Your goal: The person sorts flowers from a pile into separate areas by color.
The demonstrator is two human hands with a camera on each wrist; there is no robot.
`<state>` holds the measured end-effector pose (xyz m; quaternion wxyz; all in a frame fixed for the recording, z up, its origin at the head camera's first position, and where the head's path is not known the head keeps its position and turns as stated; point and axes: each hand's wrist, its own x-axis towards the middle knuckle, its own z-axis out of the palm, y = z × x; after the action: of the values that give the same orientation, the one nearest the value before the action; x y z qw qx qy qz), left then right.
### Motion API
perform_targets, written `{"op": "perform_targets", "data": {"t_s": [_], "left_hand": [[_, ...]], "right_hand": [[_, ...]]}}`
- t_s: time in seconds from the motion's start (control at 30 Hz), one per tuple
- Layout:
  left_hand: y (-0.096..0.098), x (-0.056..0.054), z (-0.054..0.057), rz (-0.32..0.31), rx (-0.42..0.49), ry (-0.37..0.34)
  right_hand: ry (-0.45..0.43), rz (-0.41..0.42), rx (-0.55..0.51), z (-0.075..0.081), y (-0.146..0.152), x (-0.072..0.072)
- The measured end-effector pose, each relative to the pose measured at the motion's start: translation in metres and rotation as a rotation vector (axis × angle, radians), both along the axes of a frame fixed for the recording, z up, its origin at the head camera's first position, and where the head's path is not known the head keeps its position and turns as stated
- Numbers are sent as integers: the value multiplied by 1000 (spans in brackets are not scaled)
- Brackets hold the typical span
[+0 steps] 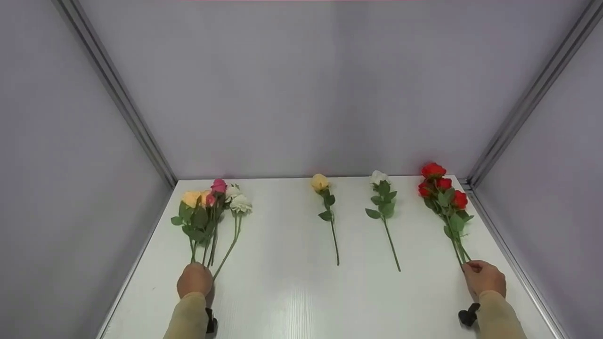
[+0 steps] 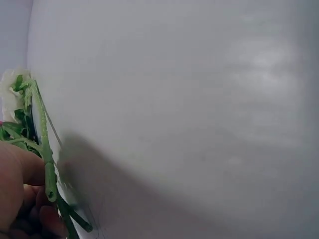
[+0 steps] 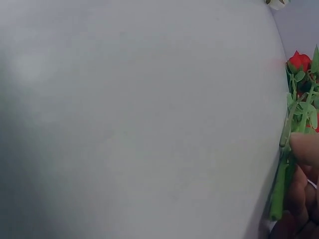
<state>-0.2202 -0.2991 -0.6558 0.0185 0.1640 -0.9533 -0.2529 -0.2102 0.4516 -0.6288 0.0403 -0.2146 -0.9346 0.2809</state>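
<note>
At the table's left side my left hand grips the lower stems of a mixed bunch of flowers. In it are yellow roses, pink roses and white flowers, with green leaves below the heads. Cut stem ends show beside the fingers in the left wrist view. Over on the right, thumb and fingers of my right hand pinch the stems of several red roses, whose heads point to the back edge. A green stem end sticks out below the right thumb.
Between the hands, a single yellow rose and a single white rose lie apart on the white table, stems toward me. Grey panels with metal corner rails enclose the back and sides.
</note>
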Motion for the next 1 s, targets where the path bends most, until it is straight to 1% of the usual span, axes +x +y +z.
{"op": "perform_targets", "data": {"t_s": [0.13, 0.23, 0.47, 0.6, 0.7, 0.77, 0.9, 1.0], "left_hand": [[-1, 4, 4, -7, -9, 37], [-1, 6, 8, 2, 6, 51], [-4, 9, 19, 41, 110, 8], [-6, 10, 25, 33, 156, -15], [-6, 9, 27, 25, 177, -15], [-5, 8, 29, 26, 188, -1], [-3, 7, 32, 41, 198, 48], [-3, 6, 34, 57, 217, 61]], "right_hand": [[9, -12, -9, 3, -1, 2], [15, -26, -9, 5, 0, 3], [75, -69, 20, 6, 1, 4], [91, -92, 8, 7, 2, 6], [99, -95, 4, 7, 1, 7], [108, -93, 11, 7, 1, 8], [130, -86, 27, 6, -1, 9], [143, -85, 32, 5, -2, 10]]}}
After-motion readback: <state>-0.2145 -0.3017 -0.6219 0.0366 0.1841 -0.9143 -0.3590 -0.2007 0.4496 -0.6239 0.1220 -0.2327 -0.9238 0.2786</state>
